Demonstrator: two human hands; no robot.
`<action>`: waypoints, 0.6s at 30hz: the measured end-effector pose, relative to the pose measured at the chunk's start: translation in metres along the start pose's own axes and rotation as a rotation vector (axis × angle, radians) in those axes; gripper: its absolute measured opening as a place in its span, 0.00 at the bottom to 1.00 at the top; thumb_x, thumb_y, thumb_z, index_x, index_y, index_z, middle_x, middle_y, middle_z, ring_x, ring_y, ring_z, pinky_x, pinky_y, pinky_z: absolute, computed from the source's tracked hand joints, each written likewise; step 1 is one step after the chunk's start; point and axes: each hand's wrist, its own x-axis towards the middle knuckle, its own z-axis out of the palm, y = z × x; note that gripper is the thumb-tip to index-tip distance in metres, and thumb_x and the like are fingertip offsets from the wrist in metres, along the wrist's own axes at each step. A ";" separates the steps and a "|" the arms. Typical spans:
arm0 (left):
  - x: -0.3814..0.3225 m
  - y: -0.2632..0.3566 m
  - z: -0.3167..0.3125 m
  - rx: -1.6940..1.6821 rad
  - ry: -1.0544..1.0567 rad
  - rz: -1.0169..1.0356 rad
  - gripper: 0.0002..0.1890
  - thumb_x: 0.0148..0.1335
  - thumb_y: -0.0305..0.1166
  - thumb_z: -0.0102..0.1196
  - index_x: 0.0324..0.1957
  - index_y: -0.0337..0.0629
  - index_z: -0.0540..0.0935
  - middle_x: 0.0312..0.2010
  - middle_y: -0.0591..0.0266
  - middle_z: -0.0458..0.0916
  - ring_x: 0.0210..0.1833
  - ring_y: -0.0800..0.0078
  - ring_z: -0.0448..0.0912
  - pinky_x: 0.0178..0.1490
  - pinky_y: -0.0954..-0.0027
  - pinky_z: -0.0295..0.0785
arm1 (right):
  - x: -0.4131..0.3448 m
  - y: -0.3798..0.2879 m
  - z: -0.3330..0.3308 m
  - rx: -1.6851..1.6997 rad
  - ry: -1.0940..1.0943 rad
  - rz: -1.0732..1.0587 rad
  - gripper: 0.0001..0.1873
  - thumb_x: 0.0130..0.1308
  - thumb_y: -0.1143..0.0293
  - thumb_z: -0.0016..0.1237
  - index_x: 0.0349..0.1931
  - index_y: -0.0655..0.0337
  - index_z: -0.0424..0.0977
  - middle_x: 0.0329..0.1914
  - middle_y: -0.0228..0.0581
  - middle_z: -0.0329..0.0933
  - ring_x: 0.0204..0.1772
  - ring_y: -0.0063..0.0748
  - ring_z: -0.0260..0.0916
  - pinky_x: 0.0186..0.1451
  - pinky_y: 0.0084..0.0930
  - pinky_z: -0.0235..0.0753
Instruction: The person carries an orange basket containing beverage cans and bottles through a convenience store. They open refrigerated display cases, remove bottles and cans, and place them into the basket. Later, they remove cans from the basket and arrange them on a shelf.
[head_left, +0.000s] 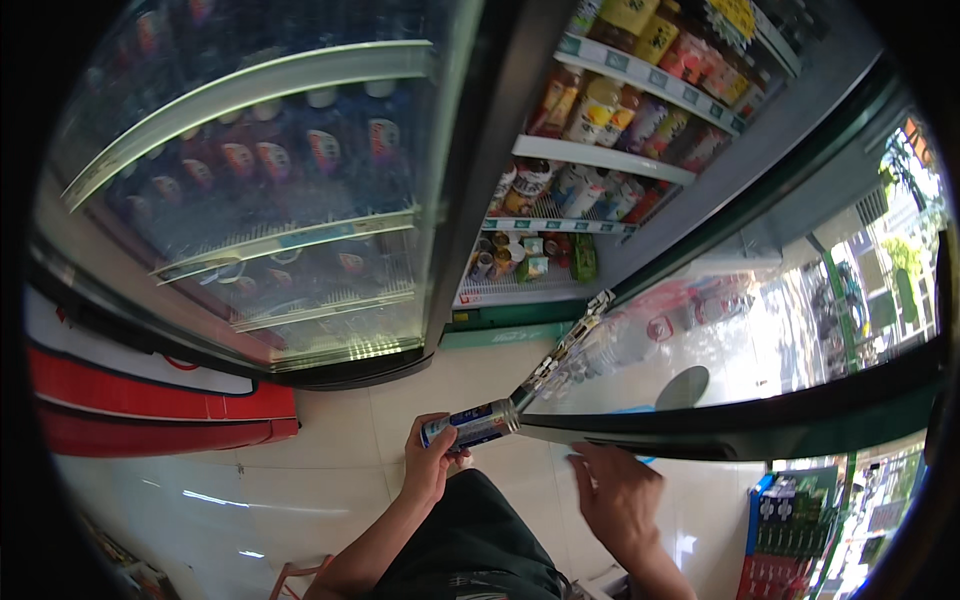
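My left hand (433, 459) grips a blue and silver metal drink can (472, 424), which lies tilted almost sideways in front of my body. The can's bare metal end points right, towards the edge of an open glass refrigerator door (555, 429). Just below that door edge is my right hand (621, 495), with a gap between thumb and fingers and nothing seen in it. Whether its fingertips touch the door cannot be told. Beyond the door stands the open drinks refrigerator (517, 315), whose lowest shelf (517, 289) carries several cans and small packs.
Bottles fill the upper shelves (626, 79). At left, a second glass-doored cooler (420, 225) holds bottles behind its pane. A red and white cabinet (165, 412) stands below it. Stacked green and red packs (795, 517) are at lower right, above the tiled floor (337, 427).
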 end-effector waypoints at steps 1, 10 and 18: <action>0.009 -0.009 0.006 -0.042 -0.021 -0.038 0.17 0.70 0.33 0.60 0.54 0.39 0.73 0.40 0.52 0.82 0.31 0.66 0.81 0.30 0.68 0.76 | -0.003 0.004 0.025 0.209 0.032 0.004 0.20 0.62 0.64 0.63 0.53 0.58 0.77 0.44 0.40 0.79 0.30 0.36 0.79 0.29 0.29 0.76; 0.146 -0.104 -0.011 -0.183 0.090 -0.318 0.24 0.78 0.55 0.41 0.59 0.49 0.73 0.48 0.62 0.82 0.39 0.74 0.79 0.41 0.72 0.77 | 0.076 0.058 0.271 1.151 -0.047 0.442 0.40 0.51 0.68 0.73 0.64 0.60 0.66 0.47 0.46 0.81 0.44 0.29 0.82 0.44 0.29 0.82; 0.323 -0.181 -0.039 0.030 0.041 -0.158 0.25 0.80 0.48 0.39 0.70 0.43 0.66 0.61 0.60 0.74 0.65 0.68 0.74 0.69 0.61 0.71 | 0.160 0.135 0.416 0.884 0.022 0.330 0.34 0.53 0.65 0.72 0.57 0.60 0.67 0.40 0.48 0.82 0.40 0.45 0.85 0.40 0.31 0.83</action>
